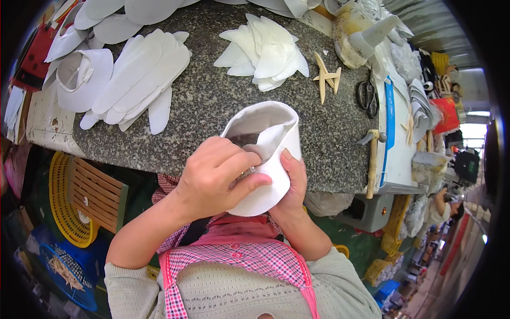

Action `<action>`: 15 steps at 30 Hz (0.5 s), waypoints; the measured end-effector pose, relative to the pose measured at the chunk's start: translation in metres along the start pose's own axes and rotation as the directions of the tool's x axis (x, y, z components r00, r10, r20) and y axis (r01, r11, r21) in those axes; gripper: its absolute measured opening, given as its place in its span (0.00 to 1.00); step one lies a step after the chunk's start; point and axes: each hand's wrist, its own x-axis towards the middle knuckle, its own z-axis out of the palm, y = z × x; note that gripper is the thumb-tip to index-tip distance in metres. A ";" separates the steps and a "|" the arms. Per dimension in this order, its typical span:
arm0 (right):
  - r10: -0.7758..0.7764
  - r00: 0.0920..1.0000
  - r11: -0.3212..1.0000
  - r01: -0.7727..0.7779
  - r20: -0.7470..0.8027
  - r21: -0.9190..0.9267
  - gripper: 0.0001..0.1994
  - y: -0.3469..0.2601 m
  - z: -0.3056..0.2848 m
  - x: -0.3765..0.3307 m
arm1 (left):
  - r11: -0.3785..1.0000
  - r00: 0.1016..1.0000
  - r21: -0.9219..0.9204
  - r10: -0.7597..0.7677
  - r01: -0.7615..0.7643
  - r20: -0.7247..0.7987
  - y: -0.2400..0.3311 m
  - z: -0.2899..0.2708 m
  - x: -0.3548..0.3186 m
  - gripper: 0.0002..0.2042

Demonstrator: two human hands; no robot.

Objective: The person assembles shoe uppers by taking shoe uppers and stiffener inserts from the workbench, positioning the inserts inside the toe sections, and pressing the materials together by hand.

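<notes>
A white, tube-like shoe upper [280, 178] is held up over the near edge of the stone-topped table, its wide opening facing away from me. My left hand [215, 173] is closed at the opening, thumb and fingers pinching a loose white flap inside the rim. Around the right side of the upper wraps my right hand [293, 183], thumb pressed on its outer face. Past it lies a fanned pile of pointed white pieces [265, 50]. Long rounded white pieces [143, 77] overlap at the left, beside another white upper [85, 77].
Black scissors [367, 98], pointed wooden sticks [325, 77] and a wooden-handled hammer [373, 165] lie toward the table's right side. A blue strip [390, 111] runs along there. A glue-smeared container [353, 34] stands far right. Below left are a yellow basket [66, 199] and a slatted wooden stool [98, 194].
</notes>
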 end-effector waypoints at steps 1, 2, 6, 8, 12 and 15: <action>-0.096 0.995 0.985 0.092 -0.025 -0.148 0.23 0.000 -0.002 -0.001 | 1.000 1.000 0.007 0.006 -0.006 -0.018 0.001 0.004 -0.001 0.12; -0.199 0.977 0.968 0.183 -0.080 -0.170 0.23 -0.001 0.000 0.001 | 1.000 1.000 0.006 -0.009 0.009 0.018 0.004 0.003 0.000 0.10; -0.499 0.862 0.774 0.491 0.093 -0.400 0.18 -0.003 -0.014 0.011 | 0.999 0.989 0.020 -0.033 0.031 0.143 0.005 0.000 0.006 0.06; -0.442 0.887 0.744 0.448 0.138 -0.497 0.19 -0.010 -0.020 0.011 | 0.995 0.959 0.078 -0.080 0.061 0.272 0.009 -0.009 0.012 0.05; -0.230 0.958 0.851 0.283 0.171 -0.443 0.20 -0.026 -0.022 0.010 | 0.988 0.900 0.126 -0.135 0.090 0.414 0.003 -0.014 0.011 0.04; -0.012 0.987 0.999 0.004 0.158 0.051 0.22 -0.034 -0.009 0.014 | 0.983 0.872 0.186 -0.092 0.001 0.480 -0.001 -0.016 0.016 0.05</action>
